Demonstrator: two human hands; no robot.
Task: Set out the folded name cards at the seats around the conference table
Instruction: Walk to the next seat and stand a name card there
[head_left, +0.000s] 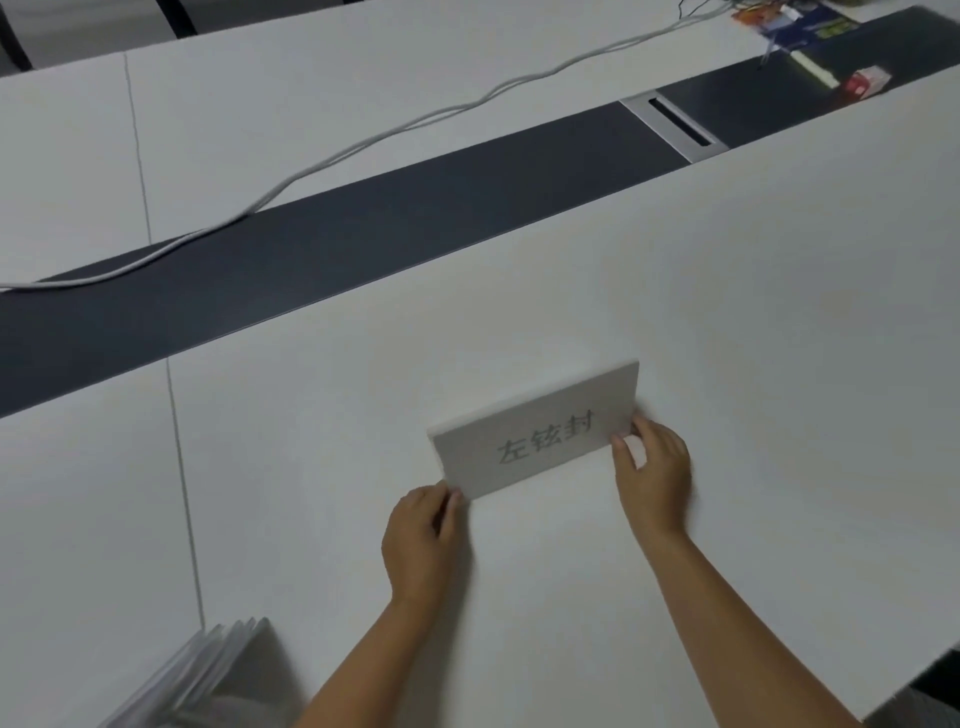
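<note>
1. 2 hands are at one folded name card (537, 431) that stands upright on the white bench (727, 322), with its printed side turned to the camera and its folded ridge on top.
2. The left hand (421, 540) is at the lower left corner of the card; its thumb and fingers are curled and pinch this corner.
3. The right hand (654, 470) is at the right edge of the card; its fingertips (619, 441) pinch the edge near the bottom.
4. The card stands in the near half of the bench, a little right of the middle of the view, and it is turned at an angle, so its right end is farther from the person than its left end.
5. 3 grey printed characters are on the front of the card; they are a little blurred.
6. A stack of folded cards (208, 670) lies at the lower left, near the left forearm but apart from it.
7. A dark strip (363, 249) runs across the middle of the bench, well behind the card.
8. A grey cable (363, 143) lies on the far half of the bench and crosses onto the strip at the left.
9. A metal cable slot (675, 127) sits in the strip at the upper right.
10. Some coloured items (795, 23) are at the far right corner; they are too blurred to tell.
</note>
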